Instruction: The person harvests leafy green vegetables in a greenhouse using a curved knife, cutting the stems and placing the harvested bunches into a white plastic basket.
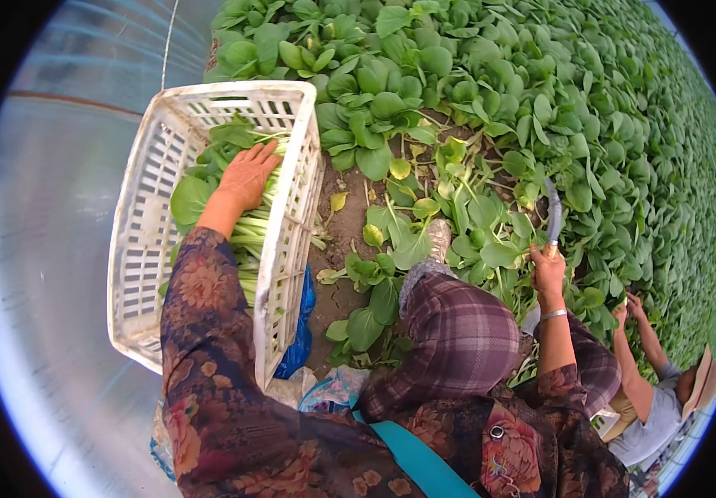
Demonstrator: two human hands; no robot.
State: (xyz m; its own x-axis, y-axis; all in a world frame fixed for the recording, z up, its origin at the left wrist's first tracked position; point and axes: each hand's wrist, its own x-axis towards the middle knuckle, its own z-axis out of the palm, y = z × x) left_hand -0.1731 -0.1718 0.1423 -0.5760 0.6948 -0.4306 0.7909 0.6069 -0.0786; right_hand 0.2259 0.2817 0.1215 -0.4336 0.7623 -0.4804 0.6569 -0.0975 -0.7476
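My left hand (250,174) rests palm down inside a white plastic crate (287,236), on a pile of cut leafy greens (251,229). Their pale stalks lie towards the crate's right wall, and dark green leaves show on the left. The fingers are spread, and whether they pinch any stalks cannot be seen. On the other side, my right hand (547,269) grips the handle of a curved harvesting knife (554,208). The blade points away from me, over the edge of the growing leaves.
A dense bed of leafy greens (607,124) fills the far and right side. Loose plants (370,311) and yellowed leaves lie on the soil. Plastic sheeting (59,236) runs along the left. A co-worker in a hat (650,398) reaches into the bed at lower right.
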